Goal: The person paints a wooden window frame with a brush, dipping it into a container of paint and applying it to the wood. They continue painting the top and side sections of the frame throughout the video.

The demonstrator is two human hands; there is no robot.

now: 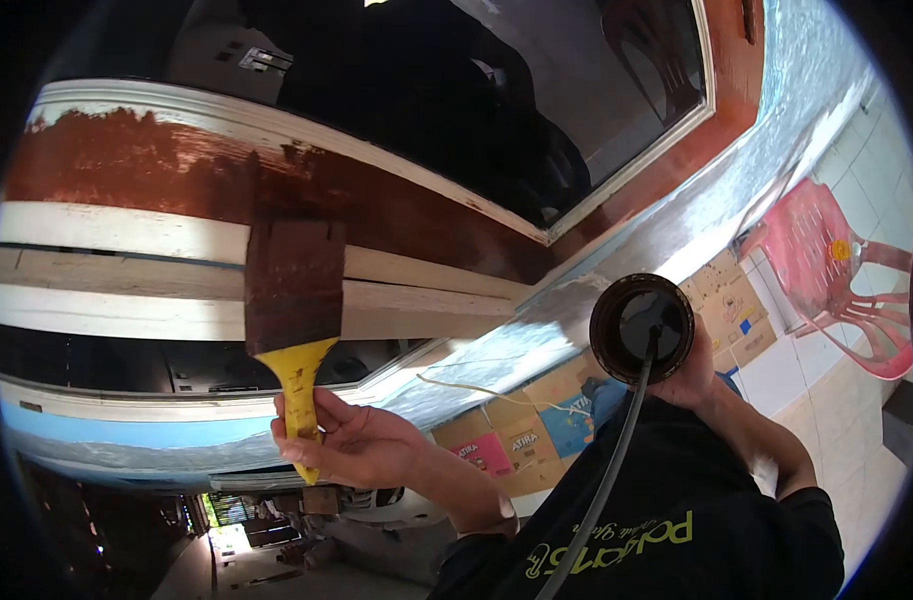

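Note:
My left hand [361,440] is closed round the yellow handle of a wide paintbrush [298,280], whose bristle end is coated dark brown. The brush points up and overlaps the wooden window frame [176,165] in this view. Reddish-brown paint covers part of that frame, with a ragged edge along its upper left. On the right, my right hand [698,370] grips an open round can [641,328] from its far side, with most fingers hidden behind it. Dark, glossy liquid shows inside the can. A thin grey cord or rod [616,450] runs from the can's opening down across my black shirt.
Dark glass panes [426,110] reflect a figure above the frame. Pale, unpainted strips [126,230] run below the brown band. Flattened cardboard [536,440] lies on the tiled floor along the blue wall. A pink plastic chair [811,235] stands at the right.

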